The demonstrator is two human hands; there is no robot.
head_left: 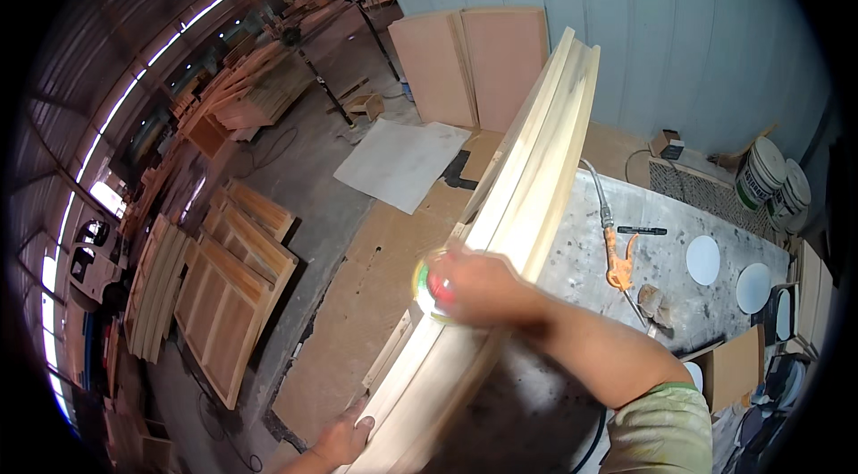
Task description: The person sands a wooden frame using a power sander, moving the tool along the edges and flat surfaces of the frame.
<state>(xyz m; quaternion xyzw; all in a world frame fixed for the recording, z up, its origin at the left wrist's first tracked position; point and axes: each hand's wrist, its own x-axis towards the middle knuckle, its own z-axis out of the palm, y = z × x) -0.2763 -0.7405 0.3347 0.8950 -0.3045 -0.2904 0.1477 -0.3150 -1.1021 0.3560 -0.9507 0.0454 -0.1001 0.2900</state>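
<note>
Long, pale wooden workpiece with ridged edges [518, 206]: lies diagonally through the centre of view, from 1 o'clock to 7 o'clock. Right hand [487, 285], just off centre toward 5 o'clock: closed around a round, red-centred tool [420, 286], blurred, at the workpiece's upper surface. Left hand [338, 440], at 7 o'clock: touching the workpiece's left edge, thumb on top; grip cannot be determined. Stained grey metal table [661, 206], at 3 o'clock: bears an orange-handled air gun with metal nozzle [617, 268] and flat white discs [703, 260]. Slatted wooden frames [223, 295]: on the floor, 8 o'clock.
</note>
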